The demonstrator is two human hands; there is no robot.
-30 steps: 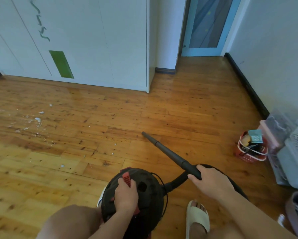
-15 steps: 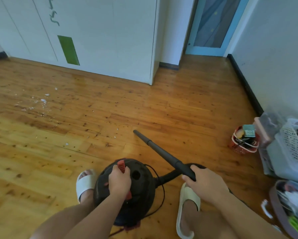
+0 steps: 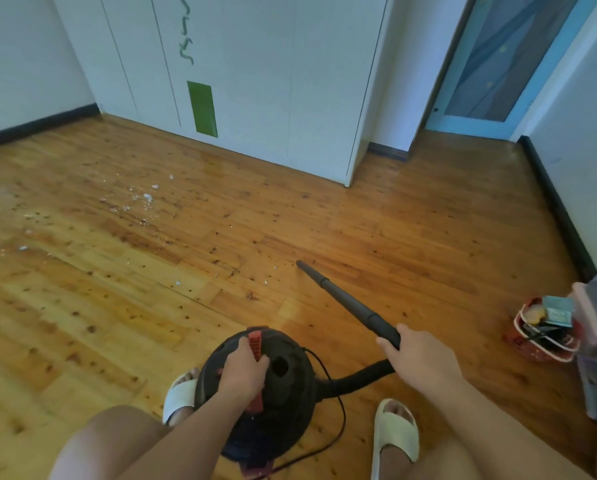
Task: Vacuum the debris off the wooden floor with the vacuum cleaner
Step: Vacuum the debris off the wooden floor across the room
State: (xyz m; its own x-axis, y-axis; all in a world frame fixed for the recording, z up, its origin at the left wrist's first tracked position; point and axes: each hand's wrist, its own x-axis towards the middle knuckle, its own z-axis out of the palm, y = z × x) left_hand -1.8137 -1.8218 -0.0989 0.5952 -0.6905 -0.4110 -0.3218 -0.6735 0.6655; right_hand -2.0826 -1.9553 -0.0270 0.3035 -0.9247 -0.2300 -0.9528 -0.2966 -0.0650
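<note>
Head view, wide angle, looking down past both forearms. Left hand [image 3: 243,370] curled round the red carrying handle [image 3: 255,341] on top of the black vacuum cleaner [image 3: 290,393], fingers wrapped over the handle. The canister sits between two pale slippers [image 3: 397,431]; whether it rests on the wooden floor [image 3: 394,237] or is lifted cannot be told. Right hand [image 3: 416,358] clamped round the near end of the black wand [image 3: 345,299], thumb and fingers closed about it, with the hose [image 3: 363,374] looping back from there to the canister. Wand slants forward and left, its nozzle tip [image 3: 300,264] low over the boards; contact with them cannot be told. Debris: a few white flecks [image 3: 266,281] just left of the tip, and a denser scatter [image 3: 147,197] farther left, in front of the white cupboard [image 3: 255,81]. Red basket [image 3: 539,344] at right, well apart from the work. Step in hand, as judged: placing canister and wand at the edge of the littered zone, with pick-up not evidently begun. Next move calls for sweeping the tip leftward over the near flecks, kept low, then bringing the canister toward the main scatter, with the power cord [image 3: 338,410] kept free of the feet
</note>
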